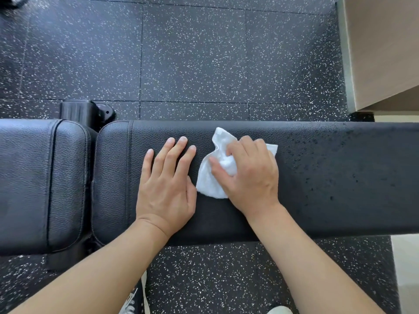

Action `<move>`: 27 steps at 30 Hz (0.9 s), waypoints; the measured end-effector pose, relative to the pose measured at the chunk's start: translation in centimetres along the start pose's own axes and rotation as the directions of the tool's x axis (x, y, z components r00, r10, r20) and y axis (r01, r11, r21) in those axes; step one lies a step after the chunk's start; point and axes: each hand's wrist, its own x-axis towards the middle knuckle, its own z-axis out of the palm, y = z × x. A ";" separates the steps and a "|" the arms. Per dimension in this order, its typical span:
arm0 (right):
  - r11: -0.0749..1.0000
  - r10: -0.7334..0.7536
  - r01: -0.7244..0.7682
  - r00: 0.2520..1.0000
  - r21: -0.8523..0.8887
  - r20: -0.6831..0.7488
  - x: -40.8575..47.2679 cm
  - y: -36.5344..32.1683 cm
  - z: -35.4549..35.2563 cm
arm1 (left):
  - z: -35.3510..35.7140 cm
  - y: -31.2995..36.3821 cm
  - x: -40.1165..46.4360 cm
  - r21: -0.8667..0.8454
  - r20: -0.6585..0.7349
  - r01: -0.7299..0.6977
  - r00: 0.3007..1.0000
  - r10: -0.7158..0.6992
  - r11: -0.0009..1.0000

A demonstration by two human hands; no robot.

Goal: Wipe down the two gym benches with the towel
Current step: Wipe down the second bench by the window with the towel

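On black bench pad: right hand grip bunching white towel; left hand flat, fingers straight.

A black padded bench on speckled floor carries a white towel.

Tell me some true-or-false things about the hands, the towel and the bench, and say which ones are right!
1. The right hand grips the white towel. True.
2. The left hand holds a spray bottle. False: it lies flat on the long bench pad, fingers straight, holding nothing.
3. The towel rests on the speckled floor. False: it sits on the long bench pad.
4. A shorter pad sits to the left of the long pad, with a gap between them. True.
5. The towel is bunched up, not spread flat. True.
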 end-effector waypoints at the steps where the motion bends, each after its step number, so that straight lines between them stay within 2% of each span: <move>1: 1.000 0.008 -0.008 1.000 -0.005 -0.005 -0.1 -0.1 -0.1 | 0.0 0.0 0.0 -0.001 0.002 -0.001 1.000 0.001 1.000; 7: 0.998 -0.070 0.070 0.992 0.008 0.101 -8.7 0.8 -2.7 | 0.1 0.0 0.0 0.002 -0.003 0.008 1.000 -0.008 1.000; 10: 0.992 -0.125 0.124 0.990 0.009 0.071 -9.0 1.3 -2.8 | 0.2 0.1 0.0 -0.002 -0.016 0.006 1.000 -0.006 1.000; 16: 0.999 0.037 -0.038 0.997 0.003 0.066 -1.1 0.2 -0.8 | 0.1 0.0 0.0 0.010 0.001 0.005 1.000 -0.005 1.000; 18: 0.999 0.034 -0.036 0.994 0.024 0.105 0.4 -0.2 -0.7 | 0.1 0.0 0.0 0.014 -0.005 0.002 1.000 -0.002 1.000; 22: 0.998 -0.062 0.056 0.980 0.038 0.187 -3.5 1.2 -2.7 | 0.1 0.1 0.0 0.012 -0.006 0.006 1.000 -0.006 1.000; 25: 0.999 0.021 -0.027 0.985 0.033 0.171 -7.5 3.0 -4.5 | 0.1 0.2 0.0 0.008 -0.012 0.008 1.000 -0.008 1.000; 27: 0.999 0.034 -0.031 0.989 -0.022 0.147 -7.4 3.3 -4.2 | 0.1 0.2 0.0 0.002 -0.015 0.008 1.000 -0.008 1.000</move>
